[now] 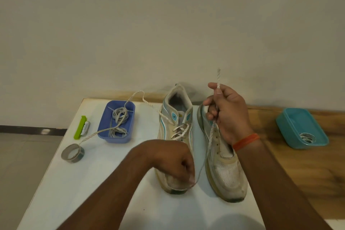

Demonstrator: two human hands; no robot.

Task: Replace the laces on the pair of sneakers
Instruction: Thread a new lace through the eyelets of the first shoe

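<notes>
Head-worn camera looks forward and down, close over the table [56, 183].

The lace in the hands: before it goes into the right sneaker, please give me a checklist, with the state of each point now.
1. Right hand grips lace: ok.
2. Left hand pinches the lower part: ok.
3. Lace tip free above the fist: ok.
4. Tip not frayed: cannot tell, blurred.
5. Right sneaker eyelets empty: ok.
6. Left sneaker fully laced: not ok, the upper eyelets look empty and an end trails to the tape roll.
</notes>
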